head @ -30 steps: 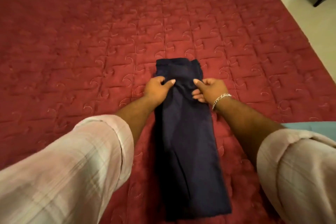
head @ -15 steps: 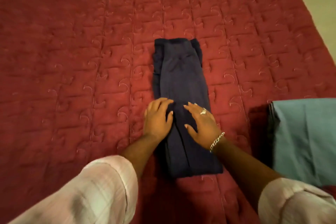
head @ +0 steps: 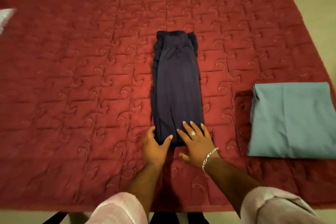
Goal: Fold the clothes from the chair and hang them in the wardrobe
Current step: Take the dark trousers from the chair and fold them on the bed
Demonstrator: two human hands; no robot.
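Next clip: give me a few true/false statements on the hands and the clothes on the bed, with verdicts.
1. Both hands touch the navy garment. True.
2. The right hand wears a ring and a bracelet. True.
3. The teal cloth lies on top of the navy garment. False: it lies apart, to its right.
4. The left hand lifts the garment off the bedspread. False: the garment lies flat on it.
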